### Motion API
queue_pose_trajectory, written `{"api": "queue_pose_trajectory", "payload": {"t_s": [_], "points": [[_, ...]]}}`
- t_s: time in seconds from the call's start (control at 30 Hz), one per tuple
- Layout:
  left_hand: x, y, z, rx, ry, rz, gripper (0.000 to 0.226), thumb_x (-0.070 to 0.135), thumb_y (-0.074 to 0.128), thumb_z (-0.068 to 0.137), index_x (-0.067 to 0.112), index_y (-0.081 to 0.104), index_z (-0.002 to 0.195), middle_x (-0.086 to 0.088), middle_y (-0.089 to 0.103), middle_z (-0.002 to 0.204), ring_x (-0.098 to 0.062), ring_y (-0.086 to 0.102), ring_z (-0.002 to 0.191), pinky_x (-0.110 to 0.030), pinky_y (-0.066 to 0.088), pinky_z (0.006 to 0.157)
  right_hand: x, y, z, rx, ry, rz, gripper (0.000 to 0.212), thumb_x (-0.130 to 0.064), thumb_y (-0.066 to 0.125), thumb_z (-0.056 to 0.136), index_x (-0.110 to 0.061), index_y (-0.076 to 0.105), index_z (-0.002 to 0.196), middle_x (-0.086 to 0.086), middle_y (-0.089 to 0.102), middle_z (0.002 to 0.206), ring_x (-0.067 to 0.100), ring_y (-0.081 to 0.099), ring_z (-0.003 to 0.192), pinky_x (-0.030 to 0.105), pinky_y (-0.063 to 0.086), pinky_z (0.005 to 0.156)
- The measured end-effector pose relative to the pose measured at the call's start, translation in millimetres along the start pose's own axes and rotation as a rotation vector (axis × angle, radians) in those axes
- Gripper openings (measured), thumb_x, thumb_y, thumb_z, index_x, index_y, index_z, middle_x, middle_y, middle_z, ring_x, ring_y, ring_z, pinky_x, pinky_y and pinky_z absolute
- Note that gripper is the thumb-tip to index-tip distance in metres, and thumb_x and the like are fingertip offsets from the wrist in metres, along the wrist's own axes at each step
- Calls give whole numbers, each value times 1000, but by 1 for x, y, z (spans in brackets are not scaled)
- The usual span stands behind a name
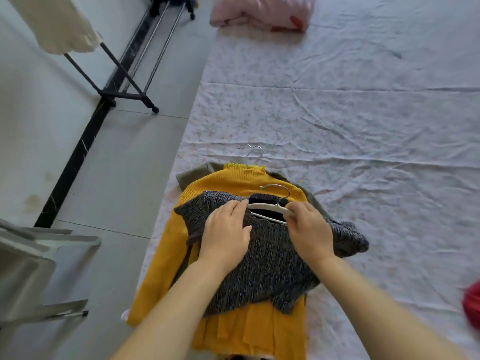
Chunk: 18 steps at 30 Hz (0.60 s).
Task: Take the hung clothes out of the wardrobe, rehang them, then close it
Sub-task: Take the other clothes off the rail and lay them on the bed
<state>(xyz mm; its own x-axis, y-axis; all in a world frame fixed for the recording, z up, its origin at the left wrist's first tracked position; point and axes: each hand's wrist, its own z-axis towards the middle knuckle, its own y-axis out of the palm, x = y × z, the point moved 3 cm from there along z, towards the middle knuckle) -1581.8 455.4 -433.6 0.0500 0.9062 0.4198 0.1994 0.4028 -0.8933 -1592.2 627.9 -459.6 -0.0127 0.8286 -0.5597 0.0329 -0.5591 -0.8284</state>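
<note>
The olive garment [192, 175] lies mostly buried under the yellow sweater [220, 185], with only two wire hooks [253, 152] of the hangers showing. One end of the white hanger [267, 206] vanishes under the right hand [309, 229]. A red thing [471, 305] at the right edge is cut off, blurred.

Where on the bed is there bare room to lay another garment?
Free: the sheet between the pink quilt and the hanger hooks, and right of the grey top toward the red item. Crowded: the near-left edge, where grey top, yellow sweater and olive garment lie stacked.
</note>
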Motion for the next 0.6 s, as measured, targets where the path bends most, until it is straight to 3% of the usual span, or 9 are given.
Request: {"api": "queue_pose_trajectory", "payload": {"t_s": [0.2,0.4,0.53,0.6], "points": [[55,-49,-45,151,254,-11,53,27,60,87,16,43,137,-2,47,133,-21,39,126,-36,24,109,-44,-90,-77,226,-15,29,5,-11,65,85,-9,65,90,3,62,79,24,53,71,25,30,55],[117,-79,-91,265,497,-34,47,17,78,70,9,64,115,-9,65,105,-31,62,100,-52,37,98,-56,-151,-166,394,93,39,8,-9,67,83,-9,64,90,1,60,77,13,45,70,23,31,54],[162,-72,-126,258,628,-51,44,19,76,73,13,64,115,-4,69,101,-26,64,96,-49,36,99,-42,-183,-229,487,207,42,8,-9,68,82,-10,65,89,-11,53,78,8,46,73,14,30,58],[185,-62,-144,222,687,-80,42,24,72,78,15,62,118,-2,69,103,-23,63,100,-46,33,102,-31,-200,-261,520,257,23,8,-10,68,82,-11,65,89,-11,53,78,10,49,74,15,32,60]]}}
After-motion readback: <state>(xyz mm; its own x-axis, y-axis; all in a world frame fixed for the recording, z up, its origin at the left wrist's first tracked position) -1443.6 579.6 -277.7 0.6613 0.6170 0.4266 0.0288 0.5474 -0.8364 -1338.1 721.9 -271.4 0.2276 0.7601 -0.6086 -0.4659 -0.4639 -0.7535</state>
